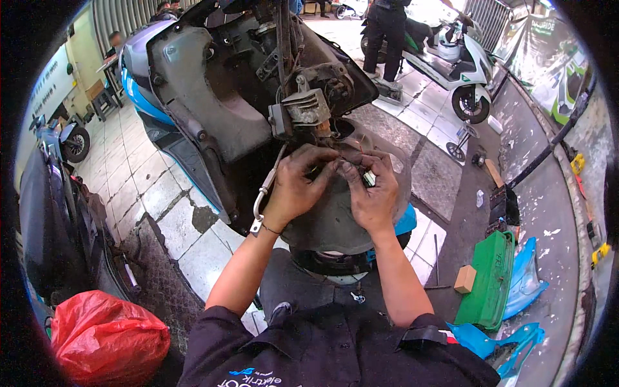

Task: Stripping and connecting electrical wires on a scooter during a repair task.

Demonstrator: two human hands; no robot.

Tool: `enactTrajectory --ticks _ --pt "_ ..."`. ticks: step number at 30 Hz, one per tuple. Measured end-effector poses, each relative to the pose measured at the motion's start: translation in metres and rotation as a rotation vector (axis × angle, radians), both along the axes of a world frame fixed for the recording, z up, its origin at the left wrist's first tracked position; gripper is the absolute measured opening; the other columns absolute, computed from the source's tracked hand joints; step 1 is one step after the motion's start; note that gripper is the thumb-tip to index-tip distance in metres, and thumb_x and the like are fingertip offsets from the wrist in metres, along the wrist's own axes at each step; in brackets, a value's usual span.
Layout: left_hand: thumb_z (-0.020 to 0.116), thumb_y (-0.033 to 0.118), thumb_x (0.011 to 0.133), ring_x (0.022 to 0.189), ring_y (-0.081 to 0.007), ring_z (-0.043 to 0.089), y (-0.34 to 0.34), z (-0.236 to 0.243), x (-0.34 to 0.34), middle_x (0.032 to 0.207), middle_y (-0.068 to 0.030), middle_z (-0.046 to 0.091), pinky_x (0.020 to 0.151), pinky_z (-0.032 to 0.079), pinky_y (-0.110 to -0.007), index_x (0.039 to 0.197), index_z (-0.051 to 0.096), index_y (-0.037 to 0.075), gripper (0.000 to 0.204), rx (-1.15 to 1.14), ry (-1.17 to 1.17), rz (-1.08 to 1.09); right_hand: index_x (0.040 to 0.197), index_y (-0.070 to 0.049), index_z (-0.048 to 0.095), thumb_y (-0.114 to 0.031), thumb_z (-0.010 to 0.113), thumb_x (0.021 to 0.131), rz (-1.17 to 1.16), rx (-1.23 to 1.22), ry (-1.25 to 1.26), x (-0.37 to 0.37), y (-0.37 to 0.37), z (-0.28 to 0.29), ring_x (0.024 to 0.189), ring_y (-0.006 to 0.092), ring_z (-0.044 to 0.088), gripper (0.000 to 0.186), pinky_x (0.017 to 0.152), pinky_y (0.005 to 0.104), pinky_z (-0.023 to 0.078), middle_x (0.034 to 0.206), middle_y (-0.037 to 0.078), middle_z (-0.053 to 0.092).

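"Block (369, 178), small, pale: where?"
"Centre frame, held between thumb and fingers of right hand (376, 197)."
"Left hand (300, 177)?"
"Thumb and fingertips close together; can't tell what they pinch."
"Obscured?"
"Detail at the fingertips, too small. Red bag (109, 338) cut off, lower left."
"Surroundings?"
"White floor tiles (182, 222), left; green box (487, 277), lower right; stripped scooter (225, 129), upper centre."

The one camera sits on the person's head, a bit to the left. It looks down and ahead, past the person's chest (322, 351), at the scooter (242, 126) close by. Its round, wide view bends straight lines and reaches the grey wall (548, 200) along the floor's (116, 168) right edge.
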State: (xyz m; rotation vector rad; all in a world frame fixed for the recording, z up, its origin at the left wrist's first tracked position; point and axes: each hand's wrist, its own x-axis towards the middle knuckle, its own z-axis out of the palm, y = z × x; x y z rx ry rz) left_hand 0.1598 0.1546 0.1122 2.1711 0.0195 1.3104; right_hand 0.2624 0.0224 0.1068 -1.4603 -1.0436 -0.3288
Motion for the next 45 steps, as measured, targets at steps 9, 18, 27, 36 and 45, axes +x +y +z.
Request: enactTrajectory --ticks 9,18,27,36,45 --pt "0.072 0.011 0.09 0.09 -0.0142 0.067 -0.001 -0.004 -0.005 0.098 -0.0076 0.073 0.083 0.052 -0.03 0.102 0.071 0.0 0.016 -0.385 0.046 -0.107 0.101 -0.002 0.068 -0.013 0.072 0.088 -0.041 -0.004 0.056 0.005 -0.009 -0.001 0.088 0.0219 0.063 0.018 0.08 0.0315 0.05 0.098 0.009 0.065" --pt "0.071 0.018 0.093 0.095 -0.0086 0.062 0.007 -0.009 -0.005 0.1 -0.0026 0.071 0.086 0.049 -0.026 0.108 0.07 0.001 0.022 -0.628 0.068 -0.238 0.114 -0.001 0.062 -0.006 0.064 0.093 0.441 0.181 0.734 0.012 -0.011 0.005 0.068 0.0123 0.059 0.022 0.06 0.0263 0.047 0.09 0.004 0.064" --pt "0.068 0.022 0.095 0.096 -0.0101 0.062 0.009 -0.008 -0.006 0.102 -0.0011 0.071 0.089 0.048 -0.028 0.107 0.071 0.003 0.022 -0.594 0.098 -0.22 0.113 0.0 0.067 -0.012 0.07 0.093 0.475 0.016 0.639 0.014 -0.009 0.006 0.077 0.0112 0.063 0.024 0.069 0.0255 0.049 0.095 0.005 0.071" --pt "0.069 0.023 0.095 0.095 -0.0109 0.064 0.006 0.0 -0.004 0.1 -0.0023 0.073 0.09 0.048 -0.028 0.104 0.073 0.002 0.023 -0.678 0.131 -0.308 0.107 0.001 0.072 -0.013 0.073 0.09 0.395 -0.171 0.357 0.016 -0.002 0.011 0.091 0.0117 0.065 0.022 0.084 0.0274 0.05 0.098 0.007 0.074" --pt "0.07 0.019 0.094 0.095 -0.0094 0.064 0.008 -0.005 -0.003 0.098 -0.0028 0.074 0.087 0.05 -0.026 0.105 0.074 0.001 0.021 -0.792 0.071 -0.369 0.109 0.003 0.07 -0.01 0.071 0.091 0.47 -0.222 0.362 0.016 -0.003 0.023 0.091 0.0128 0.065 0.022 0.084 0.0273 0.05 0.097 0.008 0.073"
